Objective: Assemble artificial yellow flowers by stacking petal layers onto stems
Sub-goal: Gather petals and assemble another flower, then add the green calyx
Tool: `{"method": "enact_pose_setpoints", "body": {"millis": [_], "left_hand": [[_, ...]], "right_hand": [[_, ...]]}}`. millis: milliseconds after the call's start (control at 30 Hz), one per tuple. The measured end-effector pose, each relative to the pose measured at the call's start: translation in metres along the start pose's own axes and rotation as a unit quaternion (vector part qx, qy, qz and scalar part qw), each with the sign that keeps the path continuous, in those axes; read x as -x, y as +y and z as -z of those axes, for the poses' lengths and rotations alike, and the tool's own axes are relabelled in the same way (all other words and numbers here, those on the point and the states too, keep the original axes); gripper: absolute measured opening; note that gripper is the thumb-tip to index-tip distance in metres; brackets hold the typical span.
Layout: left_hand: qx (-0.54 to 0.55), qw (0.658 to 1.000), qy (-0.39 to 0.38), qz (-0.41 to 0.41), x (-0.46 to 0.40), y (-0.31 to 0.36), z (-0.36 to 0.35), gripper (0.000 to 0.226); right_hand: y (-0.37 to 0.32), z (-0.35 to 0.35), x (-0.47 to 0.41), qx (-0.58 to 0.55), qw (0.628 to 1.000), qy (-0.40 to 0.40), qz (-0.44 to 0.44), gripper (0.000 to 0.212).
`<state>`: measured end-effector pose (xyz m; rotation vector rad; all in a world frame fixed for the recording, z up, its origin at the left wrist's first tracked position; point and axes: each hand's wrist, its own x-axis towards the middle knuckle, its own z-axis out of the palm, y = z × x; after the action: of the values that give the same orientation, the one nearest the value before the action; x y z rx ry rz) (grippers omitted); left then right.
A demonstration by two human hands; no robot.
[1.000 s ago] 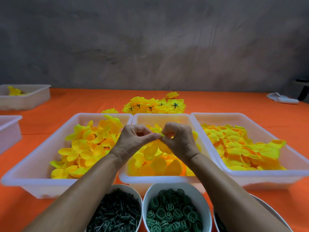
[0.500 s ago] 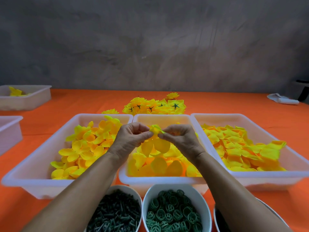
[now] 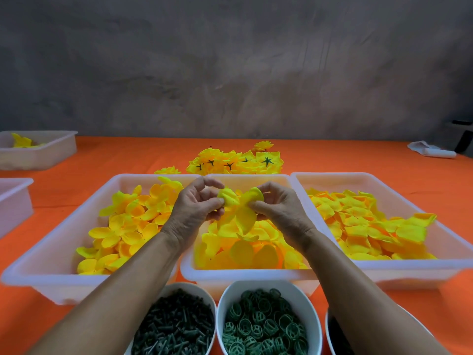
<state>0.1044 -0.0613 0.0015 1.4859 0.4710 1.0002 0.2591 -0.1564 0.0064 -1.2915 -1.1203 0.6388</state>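
Head view, forward-down, close over trays (image 3: 245, 275)

The stem, if present, is concealed behind the petal layer (image 3: 240, 208) and the fingers of the left hand (image 3: 197, 208) and right hand (image 3: 279, 208). At the lower edge of the frame, three white bowls are cut off; the rightmost bowl (image 3: 425, 331) is largely covered by the right forearm, contents indistinguishable. At the left edge, two trays (image 3: 15, 201) are truncated. The white item (image 3: 432, 151) at upper right is too small to identify.
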Motion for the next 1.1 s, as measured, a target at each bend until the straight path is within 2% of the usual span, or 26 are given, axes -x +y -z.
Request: {"method": "enact_pose_setpoints", "body": {"millis": [67,167,333,533,633,700,900,1100], "left_hand": [[-0.028,1.000,-0.003,-0.005,0.002,0.000,-0.002,0.030],[-0.047,0.999,0.022,-0.010,0.002,0.000,-0.003,0.033],[-0.012,0.998,0.064,-0.022,0.001,0.001,-0.001,0.007],[0.016,0.997,0.075,-0.021,-0.001,-0.001,0.000,0.023],[0.009,0.997,0.078,-0.011,-0.003,-0.002,0.003,0.042],[0.010,0.996,0.084,-0.005,-0.004,-0.002,0.003,0.045],[0.037,0.995,0.094,-0.013,0.000,0.000,0.001,0.011],[-0.007,0.995,0.096,-0.026,0.000,0.001,0.000,0.015]], "right_hand": [[0.000,0.000,0.000,0.008,1.000,-0.010,0.006,0.028],[0.000,-0.001,-0.001,0.015,0.999,0.025,0.030,0.029],[0.001,0.004,-0.004,-0.014,0.991,0.129,0.020,0.030],[0.001,0.005,-0.003,-0.053,0.992,0.109,0.024,0.015],[0.001,0.008,-0.004,-0.084,0.988,0.129,0.017,0.019],[0.001,0.010,-0.004,-0.095,0.984,0.148,0.012,0.021],[0.002,0.013,-0.004,-0.084,0.981,0.176,0.007,0.016],[0.000,0.012,-0.004,-0.081,0.976,0.203,-0.001,0.014]]}}
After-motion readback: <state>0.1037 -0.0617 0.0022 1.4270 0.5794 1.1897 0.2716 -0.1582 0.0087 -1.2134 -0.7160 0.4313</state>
